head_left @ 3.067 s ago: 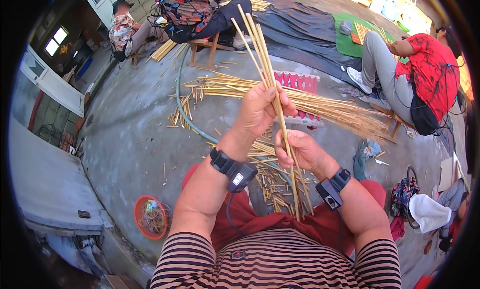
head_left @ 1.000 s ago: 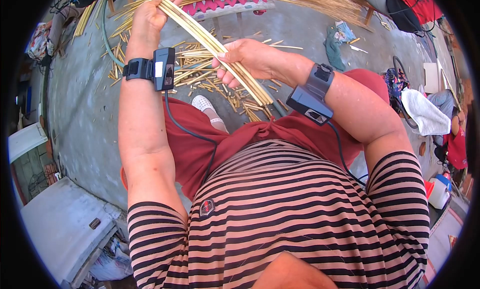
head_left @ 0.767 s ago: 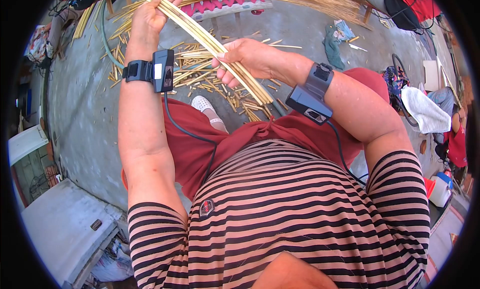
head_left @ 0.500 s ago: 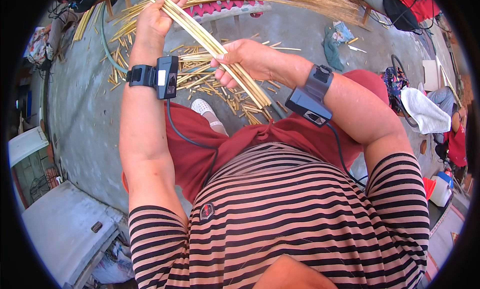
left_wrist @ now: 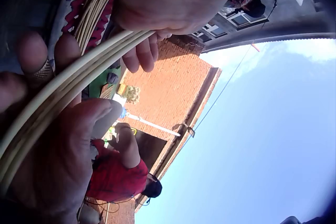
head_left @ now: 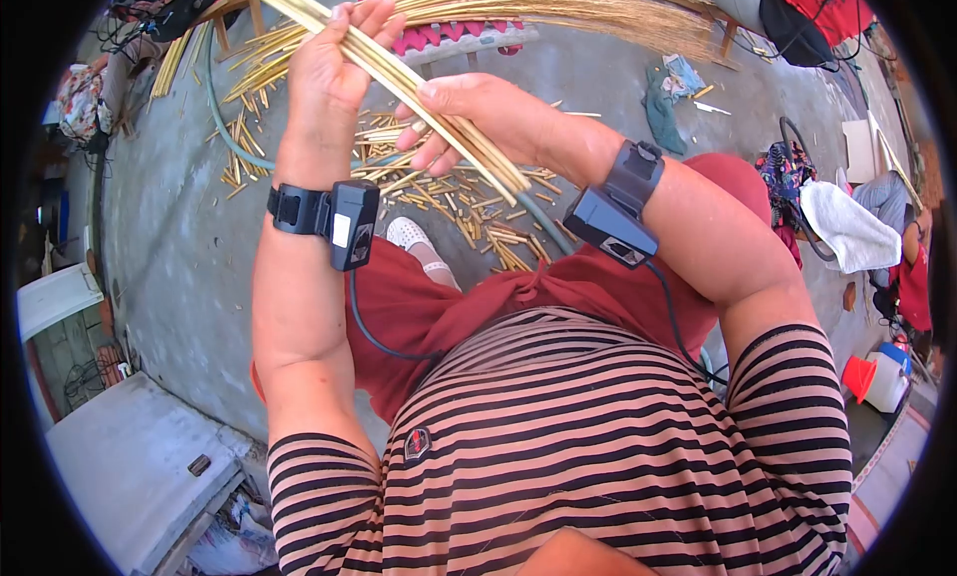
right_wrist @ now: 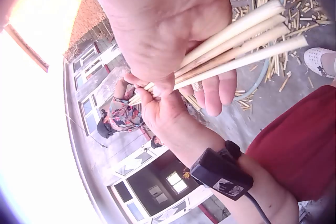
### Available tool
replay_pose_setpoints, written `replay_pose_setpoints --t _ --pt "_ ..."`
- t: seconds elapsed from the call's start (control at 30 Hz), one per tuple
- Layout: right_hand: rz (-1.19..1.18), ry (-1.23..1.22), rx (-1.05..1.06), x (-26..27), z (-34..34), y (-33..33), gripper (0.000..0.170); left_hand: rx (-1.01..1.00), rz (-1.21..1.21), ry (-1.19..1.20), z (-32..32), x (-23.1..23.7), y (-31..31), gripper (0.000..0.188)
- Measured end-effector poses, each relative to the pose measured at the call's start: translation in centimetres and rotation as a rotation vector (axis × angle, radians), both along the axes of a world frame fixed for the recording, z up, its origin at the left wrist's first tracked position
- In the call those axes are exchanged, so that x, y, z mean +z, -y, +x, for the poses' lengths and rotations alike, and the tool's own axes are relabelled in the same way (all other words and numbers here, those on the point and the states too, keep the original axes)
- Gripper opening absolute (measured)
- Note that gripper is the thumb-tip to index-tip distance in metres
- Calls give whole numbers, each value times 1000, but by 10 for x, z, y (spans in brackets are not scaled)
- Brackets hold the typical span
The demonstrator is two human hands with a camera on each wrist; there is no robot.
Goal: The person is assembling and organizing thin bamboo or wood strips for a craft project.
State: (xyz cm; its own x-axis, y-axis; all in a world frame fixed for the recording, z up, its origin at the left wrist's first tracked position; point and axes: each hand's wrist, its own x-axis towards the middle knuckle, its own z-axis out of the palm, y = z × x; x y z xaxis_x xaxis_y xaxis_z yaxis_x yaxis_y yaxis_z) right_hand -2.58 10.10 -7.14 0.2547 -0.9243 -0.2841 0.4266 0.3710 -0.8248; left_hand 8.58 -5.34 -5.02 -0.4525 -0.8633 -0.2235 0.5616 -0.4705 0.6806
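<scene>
Several pale stalks lie diagonally across both hands in the head view, their cut ends at the lower right. Further up them, the left hand holds the stalks between its thumb and partly extended fingers. The right hand pinches them nearer the cut ends, thumb on top and fingers beneath. In the left wrist view the stalks bend past the right hand, which wears a ring. Cut ends of the stalks spread slightly beyond the right hand in the right wrist view.
Short cut pieces litter the concrete floor below the hands. Beyond them, a long bundle lies over a pink-and-white rack. A hose curves across the floor. A person in red is nearby.
Over the last half second, the left hand has come right and down, closer to the right hand. The right hand has shifted slightly left, and the stalks' lower ends have moved up and left.
</scene>
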Motion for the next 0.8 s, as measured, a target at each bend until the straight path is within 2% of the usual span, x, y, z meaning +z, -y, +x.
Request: replay_pose_setpoints --t 0.17,0.27,0.3,0.43,0.53,0.67,0.8 --pt "-53 191 -126 -5 -9 -3 85 275 -17 -94 32 24 39 10" --pt "19 377 -290 -5 -13 0 85 290 -49 -104 33 27 36 11" --pt "-19 421 -276 -3 -15 1 85 264 -98 -114 32 23 30 10" --pt "-60 486 -416 6 -20 7 84 347 -176 -163 20 28 11 9" --pt "-134 483 -481 13 -33 15 84 309 -223 -209 22 34 10 9" --pt "-182 533 -456 20 -41 18 85 293 -196 -211 22 34 8 9" --pt "-189 526 -306 17 -36 19 88 243 -172 -190 22 34 2 8"
